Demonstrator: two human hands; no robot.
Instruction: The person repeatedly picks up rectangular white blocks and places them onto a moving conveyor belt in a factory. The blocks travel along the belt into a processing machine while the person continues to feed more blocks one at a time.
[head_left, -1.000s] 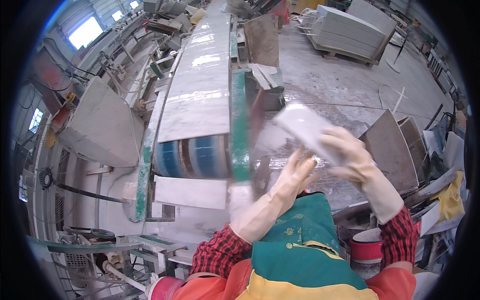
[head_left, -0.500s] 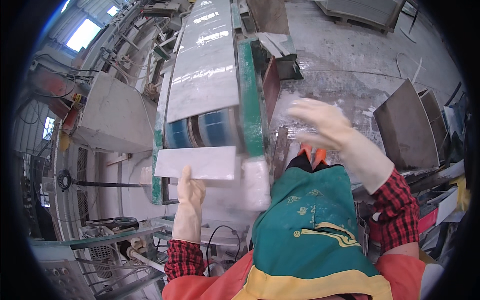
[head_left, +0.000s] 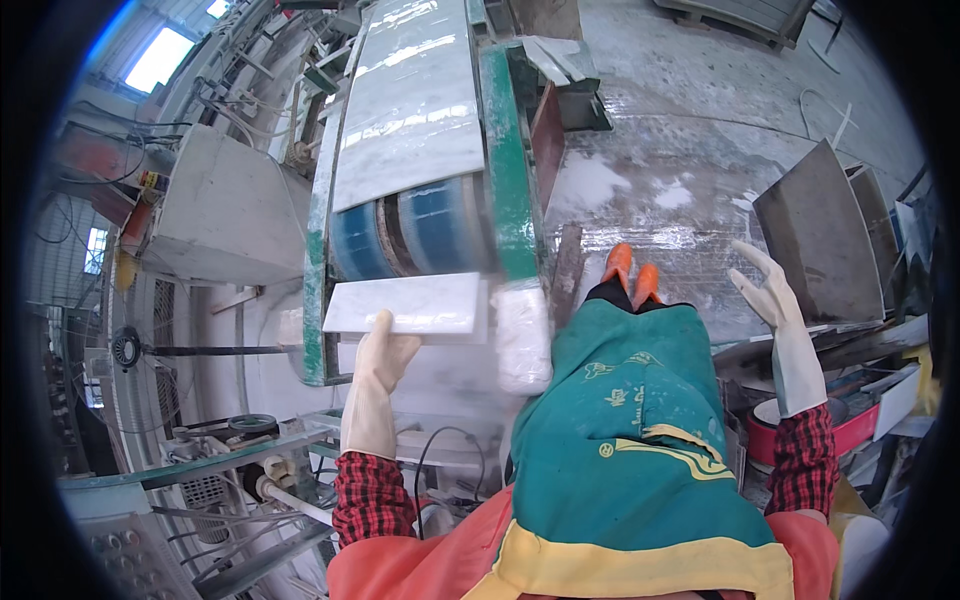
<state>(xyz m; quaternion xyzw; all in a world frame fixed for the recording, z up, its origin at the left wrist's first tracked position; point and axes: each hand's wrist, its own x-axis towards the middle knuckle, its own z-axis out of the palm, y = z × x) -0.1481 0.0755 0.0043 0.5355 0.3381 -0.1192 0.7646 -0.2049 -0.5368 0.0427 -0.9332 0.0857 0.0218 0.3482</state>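
My left hand (head_left: 378, 372), in a cream rubber glove, grips a white rectangular stone tile (head_left: 405, 304) by its near edge, thumb on top. The tile is held level by the end of a conveyor with a blue roller (head_left: 437, 226). Beyond the roller, a larger glossy white marble slab (head_left: 412, 110) lies along the conveyor. Out to the right, my gloved right hand (head_left: 770, 287) hangs in the air with its fingers apart and nothing in it.
The conveyor's green side rail (head_left: 509, 165) ends near a white wrapped pad (head_left: 522, 337). Brown boards (head_left: 822, 235) lean at the right, above a red tub (head_left: 815, 440). A control panel (head_left: 125, 545) is at the lower left. Orange boots (head_left: 632, 275) show past my apron.
My right hand has swung away from the conveyor to the right and lower. The tile in my left hand has shifted slightly up and right in view.
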